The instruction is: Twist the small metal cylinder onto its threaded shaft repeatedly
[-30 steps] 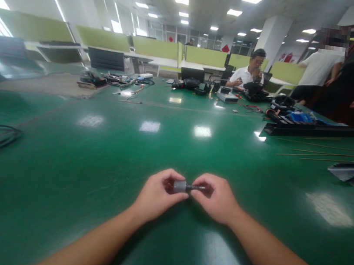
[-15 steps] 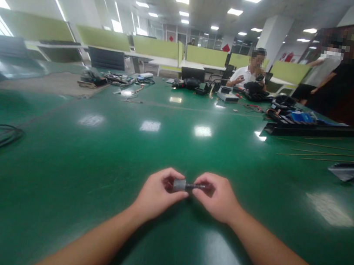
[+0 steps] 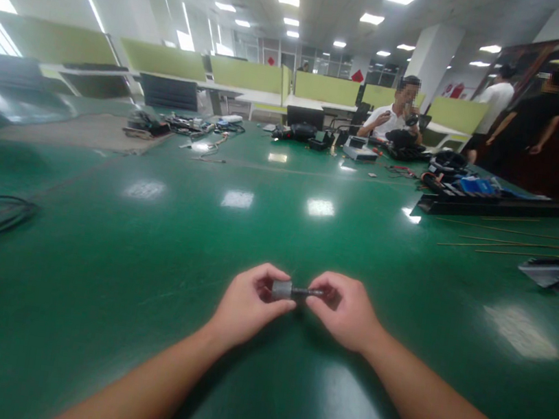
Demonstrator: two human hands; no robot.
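Grey and stubby, a cylinder (image 3: 281,289) is gripped between the thumb and fingers of the left hand (image 3: 248,302), over the near part of the green worktop (image 3: 255,237). From its right end a dark rod (image 3: 301,291) is extended sideways, its far end pinched by the thumb and fingers of the right hand (image 3: 345,312). Black cable (image 3: 5,199) is coiled at far left, and thin sticks (image 3: 519,242) are laid out at right.
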